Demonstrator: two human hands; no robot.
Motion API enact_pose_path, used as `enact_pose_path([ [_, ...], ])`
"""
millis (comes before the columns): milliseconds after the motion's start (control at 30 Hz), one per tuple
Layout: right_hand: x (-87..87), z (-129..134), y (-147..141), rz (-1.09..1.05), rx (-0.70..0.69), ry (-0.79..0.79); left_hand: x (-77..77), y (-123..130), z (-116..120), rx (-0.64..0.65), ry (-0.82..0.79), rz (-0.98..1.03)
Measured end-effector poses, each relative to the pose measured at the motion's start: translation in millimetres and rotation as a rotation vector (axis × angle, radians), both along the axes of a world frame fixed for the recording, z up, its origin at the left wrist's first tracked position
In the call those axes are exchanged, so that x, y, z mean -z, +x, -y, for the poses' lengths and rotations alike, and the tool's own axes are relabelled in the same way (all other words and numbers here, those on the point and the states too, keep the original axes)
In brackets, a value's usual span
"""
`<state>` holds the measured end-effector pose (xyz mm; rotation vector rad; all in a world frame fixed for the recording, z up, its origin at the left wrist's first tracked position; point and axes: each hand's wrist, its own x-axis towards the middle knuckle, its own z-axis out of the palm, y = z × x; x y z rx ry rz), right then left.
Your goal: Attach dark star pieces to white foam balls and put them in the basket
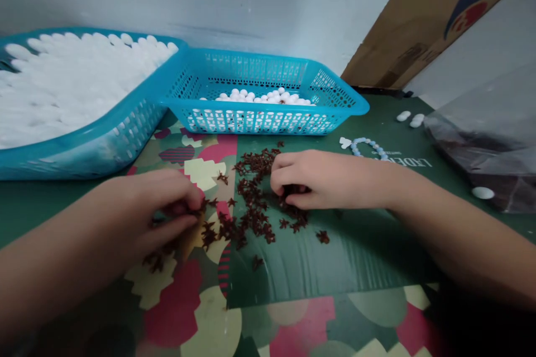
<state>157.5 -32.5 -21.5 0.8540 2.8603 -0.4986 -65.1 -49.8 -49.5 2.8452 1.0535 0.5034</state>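
Observation:
Small dark-brown star-shaped pieces (255, 206) lie in a loose pile on the patterned green surface. My left hand (167, 203) is at the pile's left side, thumb and forefinger closed in a pinch; what is between the tips is too small to make out. Over the pile's right side, my right hand (307, 178) curls its fingers down among the brown pieces. Its fingertips are partly hidden, so whatever they grip cannot be seen. Single brown pieces, such as one star piece (322, 236), lie apart from the pile.
Behind the pile stands a blue basket (268, 109) with white balls in it. A larger blue basket (84, 148) heaped with white balls is at left. To the right are a beaded bracelet (371, 144), loose white balls (483, 193) and a clear plastic bag (494, 139). Cardboard (393, 28) leans behind.

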Motion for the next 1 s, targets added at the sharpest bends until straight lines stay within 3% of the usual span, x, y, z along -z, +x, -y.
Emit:
enact_pose_path([
  [167,-9.6,-5.7,12.2,0.036,-0.013,0.022,-0.3,-9.0,-5.8,-0.038,0.11,0.022],
  [400,-17.6,-5.4,28.8,-0.062,0.066,0.18,4.4,-11.8,-9.2,-0.055,0.102,0.04],
  [533,-19.0,-3.6,37.3,-0.051,0.099,0.193,5.2,-6.4,-5.1,-0.151,0.116,0.046],
  [767,-20.8,1.6,32.1,0.203,0.224,0.112,2.3,3.8,0.7,-0.171,0.254,-0.11],
  [900,-16.3,2.6,26.2,0.131,0.16,0.068,1.2,9.6,4.0,-0.158,0.235,-0.115],
  [1000,-10.9,8.2,13.5,0.012,0.12,0.089,1.2,13.4,8.0,-0.222,0.115,-0.01],
])
